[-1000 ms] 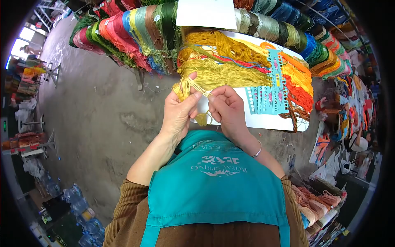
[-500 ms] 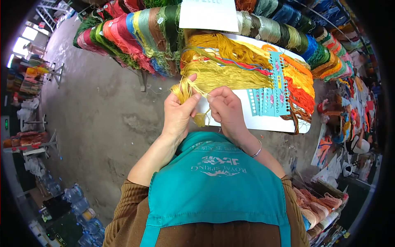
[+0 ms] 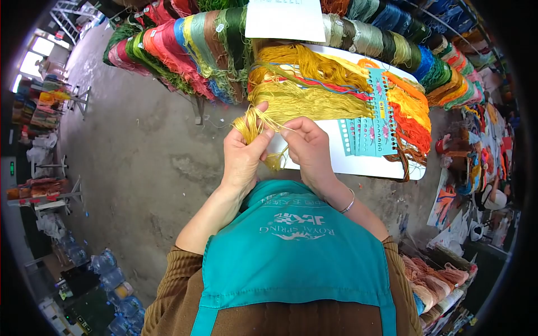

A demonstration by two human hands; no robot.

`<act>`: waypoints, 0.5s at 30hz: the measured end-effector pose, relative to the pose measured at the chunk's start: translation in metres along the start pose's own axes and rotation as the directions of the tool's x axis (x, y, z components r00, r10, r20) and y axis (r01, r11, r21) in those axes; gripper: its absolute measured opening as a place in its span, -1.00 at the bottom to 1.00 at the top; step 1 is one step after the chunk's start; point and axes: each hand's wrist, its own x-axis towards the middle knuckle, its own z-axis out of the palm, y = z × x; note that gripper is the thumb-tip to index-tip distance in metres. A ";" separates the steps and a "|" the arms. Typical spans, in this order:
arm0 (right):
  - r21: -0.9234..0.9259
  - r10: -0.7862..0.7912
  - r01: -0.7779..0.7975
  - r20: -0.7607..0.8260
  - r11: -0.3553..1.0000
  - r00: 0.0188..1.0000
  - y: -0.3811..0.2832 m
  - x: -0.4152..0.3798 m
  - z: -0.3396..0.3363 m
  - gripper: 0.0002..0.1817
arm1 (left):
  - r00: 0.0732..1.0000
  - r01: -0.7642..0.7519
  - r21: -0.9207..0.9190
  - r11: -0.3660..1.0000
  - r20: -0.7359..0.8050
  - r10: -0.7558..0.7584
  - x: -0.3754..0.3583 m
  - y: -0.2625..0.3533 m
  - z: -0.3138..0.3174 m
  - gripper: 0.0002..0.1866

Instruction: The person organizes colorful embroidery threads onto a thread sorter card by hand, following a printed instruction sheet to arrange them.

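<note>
A looped bundle of yellow thread (image 3: 250, 126) is wrapped around the fingers of my left hand (image 3: 242, 154), which is closed on it with the thumb on top. My right hand (image 3: 307, 147) pinches a few strands drawn out from that bundle, thumb against forefinger. A loose tail of the thread hangs below, between the two hands. Just beyond them, a white board (image 3: 358, 166) carries olive-yellow skeins (image 3: 314, 103), mustard skeins (image 3: 314, 63) and orange skeins (image 3: 406, 106). Teal cards with punched holes (image 3: 382, 126) lie across it, with threads at their holes.
Behind the board, a rack holds hanging skeins in many colours (image 3: 190, 45). A white paper sheet (image 3: 284, 21) sits above it. More thread racks (image 3: 434, 280) stand at right, and large water bottles (image 3: 109, 271) at lower left. Concrete floor (image 3: 145, 162) spreads at left.
My right hand stays near the left, and the strands between them have spread slightly. The view has shifted a little; otherwise the hold looks the same.
</note>
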 end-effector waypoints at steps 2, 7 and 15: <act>0.012 0.000 0.001 -0.008 1.000 1.000 0.000 -0.001 0.002 -0.96 | 1.000 0.004 -0.001 1.000 0.000 -0.004 -0.001 0.000 0.000 -0.48; 0.053 0.013 -0.012 -0.016 0.999 1.000 0.000 -0.002 0.003 -0.98 | 1.000 0.008 -0.005 1.000 0.009 -0.008 -0.002 0.000 0.000 -0.48; 0.083 0.023 -0.021 -0.023 0.996 0.999 0.000 -0.004 0.004 -0.97 | 0.999 0.026 -0.046 0.999 0.023 -0.025 -0.002 0.000 -0.002 -0.48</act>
